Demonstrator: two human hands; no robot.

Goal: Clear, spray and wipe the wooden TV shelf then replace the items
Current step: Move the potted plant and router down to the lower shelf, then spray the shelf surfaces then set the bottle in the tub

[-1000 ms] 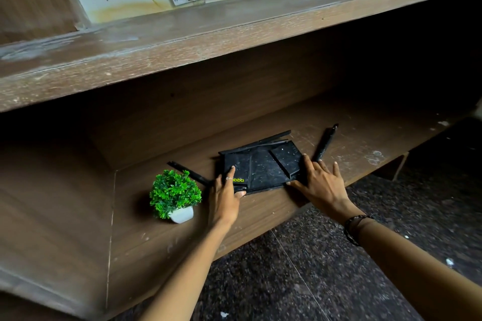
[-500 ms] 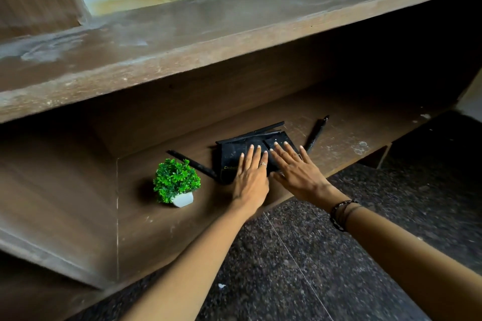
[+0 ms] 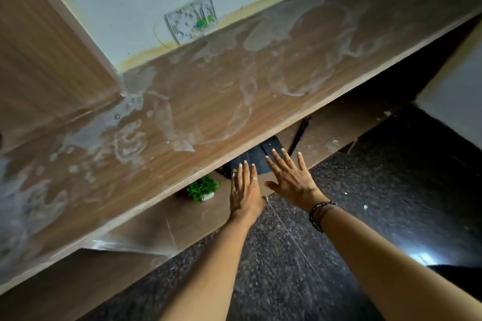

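Head view, looking down over the wooden TV shelf: top board (image 3: 260,91) w/ whitish dried streaks across its surface; lower board (image 3: 187,219) below it holds the items. Left hand (image 3: 245,190) and right hand (image 3: 292,177) both lie w/ fingers straight and spread, palms down, fingertips over a flat black router (image 3: 257,157) at the lower board's front edge; neither grips it. Actual contact w/ the casing cannot be told, since the top board's edge hides most of the device. One black antenna (image 3: 300,134) sticks out to the right of the router. Small green potted plant (image 3: 203,187) stands just left of the left hand, apart from it. White wall plate (image 3: 191,18) above the top board, blurred. Risk, as judged: router sits near the front edge, so a careless push or snagged antenna could tip it onto the dark speckled floor (image 3: 300,255); a sideways sweep of the left hand could topple the plant.
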